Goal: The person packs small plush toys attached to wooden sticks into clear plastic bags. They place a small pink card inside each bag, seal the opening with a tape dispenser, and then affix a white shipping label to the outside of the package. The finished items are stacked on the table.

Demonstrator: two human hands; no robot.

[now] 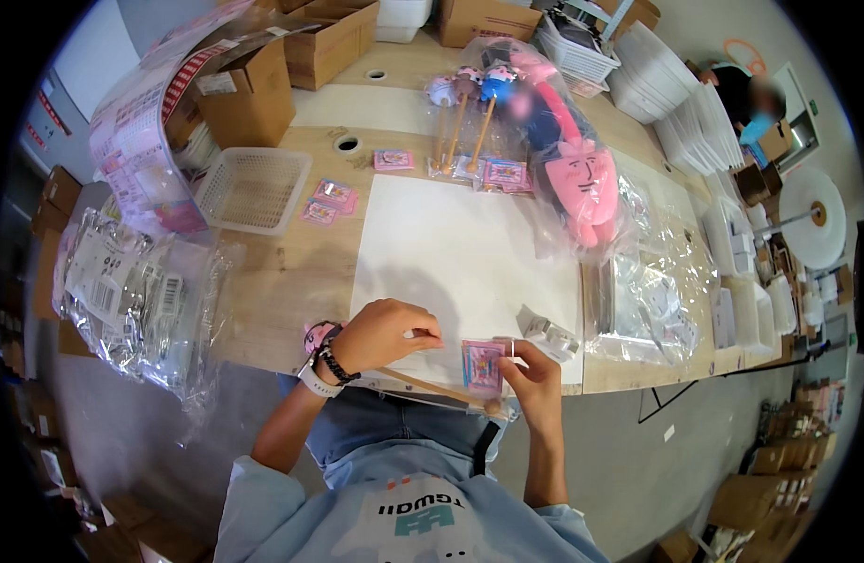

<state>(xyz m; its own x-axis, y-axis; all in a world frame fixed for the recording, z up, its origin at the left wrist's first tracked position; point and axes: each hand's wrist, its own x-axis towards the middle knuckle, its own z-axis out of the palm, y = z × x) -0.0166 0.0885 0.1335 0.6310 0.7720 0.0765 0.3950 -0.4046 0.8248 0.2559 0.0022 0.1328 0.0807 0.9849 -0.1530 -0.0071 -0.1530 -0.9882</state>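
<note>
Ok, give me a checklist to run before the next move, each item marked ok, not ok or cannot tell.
1. Packet in the right hand's grip: ok.
2. Left hand free: cannot tell; something small and white shows at its fingers.
3. Stick in full view: not ok; the left wrist hides part of it.
4. Loose packets in sight: ok, lying to the right of the basket.
5. Packet sealed: cannot tell at this size.

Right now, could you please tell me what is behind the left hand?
Partly hidden by the left hand: a pink rounded piece on its left, a wooden stick emerging below; whether they join is covered.
</note>
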